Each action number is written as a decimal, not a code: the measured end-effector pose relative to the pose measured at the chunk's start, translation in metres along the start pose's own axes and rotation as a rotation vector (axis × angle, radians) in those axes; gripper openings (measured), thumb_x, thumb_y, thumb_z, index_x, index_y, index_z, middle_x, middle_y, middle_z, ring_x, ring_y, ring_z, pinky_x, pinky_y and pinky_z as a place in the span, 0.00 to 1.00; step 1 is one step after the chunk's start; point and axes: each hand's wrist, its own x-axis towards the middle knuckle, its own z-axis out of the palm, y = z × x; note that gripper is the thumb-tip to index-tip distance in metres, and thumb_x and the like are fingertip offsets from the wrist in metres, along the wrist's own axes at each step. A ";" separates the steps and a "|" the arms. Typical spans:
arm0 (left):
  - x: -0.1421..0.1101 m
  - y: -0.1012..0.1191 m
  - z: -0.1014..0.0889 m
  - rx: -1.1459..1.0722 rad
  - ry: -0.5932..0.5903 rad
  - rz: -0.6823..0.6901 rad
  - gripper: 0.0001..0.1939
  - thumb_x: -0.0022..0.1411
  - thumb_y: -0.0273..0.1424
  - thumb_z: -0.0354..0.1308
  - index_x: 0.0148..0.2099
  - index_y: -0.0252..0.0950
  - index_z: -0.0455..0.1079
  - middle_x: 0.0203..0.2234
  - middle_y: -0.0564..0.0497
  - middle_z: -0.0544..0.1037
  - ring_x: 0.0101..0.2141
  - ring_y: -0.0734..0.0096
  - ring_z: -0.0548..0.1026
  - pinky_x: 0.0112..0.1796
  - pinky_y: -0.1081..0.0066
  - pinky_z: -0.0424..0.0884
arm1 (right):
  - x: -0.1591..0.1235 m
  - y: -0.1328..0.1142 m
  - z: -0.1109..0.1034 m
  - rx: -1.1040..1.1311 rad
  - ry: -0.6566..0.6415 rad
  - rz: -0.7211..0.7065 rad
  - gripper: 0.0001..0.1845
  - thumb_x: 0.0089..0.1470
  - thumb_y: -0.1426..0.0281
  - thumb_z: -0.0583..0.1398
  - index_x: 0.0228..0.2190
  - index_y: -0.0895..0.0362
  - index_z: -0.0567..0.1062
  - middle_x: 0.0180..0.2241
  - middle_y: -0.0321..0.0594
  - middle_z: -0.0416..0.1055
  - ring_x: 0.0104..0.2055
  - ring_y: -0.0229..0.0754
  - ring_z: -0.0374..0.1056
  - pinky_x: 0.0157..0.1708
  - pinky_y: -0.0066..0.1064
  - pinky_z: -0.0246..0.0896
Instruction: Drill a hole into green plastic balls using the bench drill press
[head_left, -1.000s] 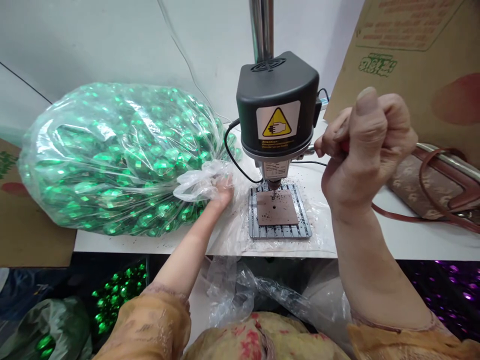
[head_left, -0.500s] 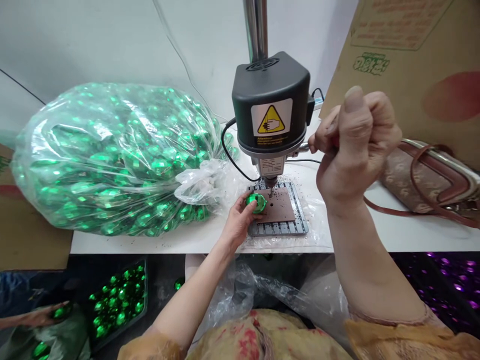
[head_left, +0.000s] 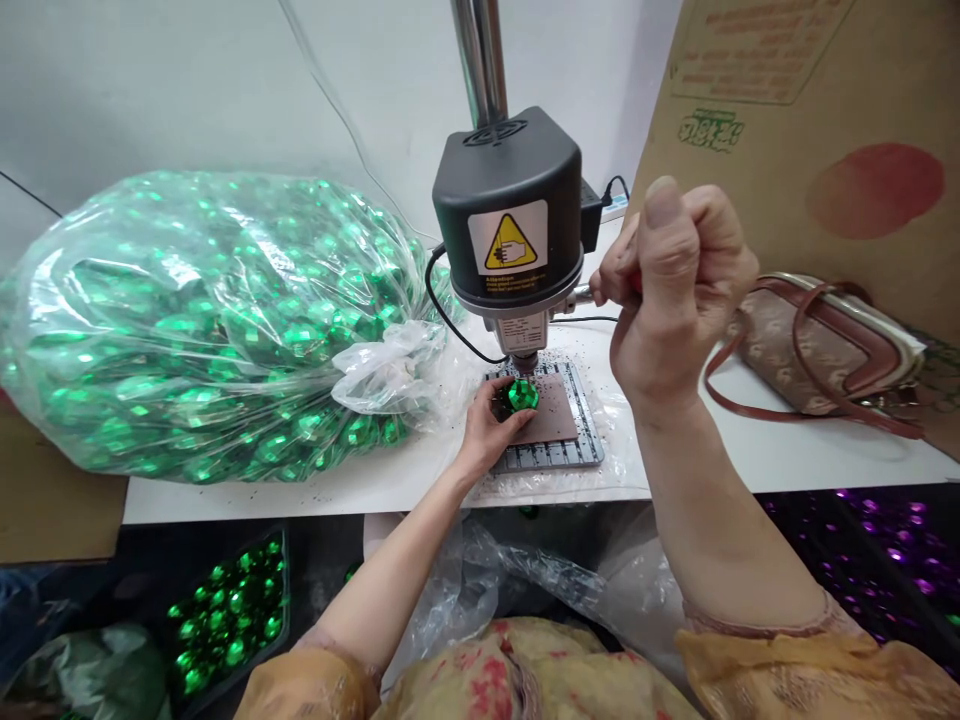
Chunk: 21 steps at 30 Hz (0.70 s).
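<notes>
Between thumb and fingers, my left hand grips a shiny green faceted ball right below the chuck of a black bench drill press. Under the ball lies a brown board on the slotted grey metal base, strewn with dark shavings. The drill bit is hidden behind the ball, so contact cannot be made out. On the machine's right side, my right hand is closed around the end of the drill press's feed lever; most of the lever is covered by the fingers.
A big tied plastic bag of green balls fills the table's left side. A handbag and cardboard box stand at right. Below the table edge are a bin of green balls and purple balls.
My left hand has brought the green ball rightward over the board to beneath the chuck. My right hand keeps its grip on the lever. The camera view has shifted slightly.
</notes>
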 end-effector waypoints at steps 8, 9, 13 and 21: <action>-0.001 0.011 0.006 0.318 0.019 0.202 0.23 0.49 0.30 0.73 0.47 0.38 0.72 0.40 0.47 0.76 0.42 0.57 0.74 0.44 0.59 0.70 | 0.000 -0.002 -0.001 -0.015 -0.016 0.003 0.21 0.58 0.58 0.59 0.22 0.55 0.58 0.16 0.27 0.53 0.17 0.25 0.51 0.18 0.25 0.49; 0.000 0.012 0.007 0.346 0.013 0.226 0.23 0.49 0.30 0.73 0.47 0.38 0.72 0.40 0.47 0.76 0.43 0.56 0.73 0.45 0.58 0.70 | 0.000 -0.003 0.000 -0.008 -0.013 0.008 0.21 0.57 0.58 0.59 0.21 0.55 0.58 0.16 0.27 0.53 0.17 0.25 0.51 0.18 0.25 0.49; 0.001 0.006 0.012 0.326 0.016 0.210 0.23 0.51 0.32 0.73 0.49 0.38 0.72 0.44 0.45 0.76 0.48 0.54 0.73 0.48 0.58 0.70 | -0.001 -0.007 0.001 -0.016 -0.002 0.051 0.21 0.58 0.58 0.59 0.21 0.55 0.59 0.16 0.27 0.54 0.17 0.26 0.51 0.18 0.25 0.49; -0.008 -0.002 0.019 0.053 -0.013 0.155 0.28 0.57 0.36 0.70 0.57 0.39 0.66 0.52 0.44 0.75 0.54 0.57 0.73 0.55 0.57 0.69 | 0.001 -0.004 0.000 0.029 -0.001 0.034 0.22 0.56 0.58 0.61 0.20 0.55 0.59 0.15 0.27 0.55 0.16 0.27 0.51 0.18 0.28 0.46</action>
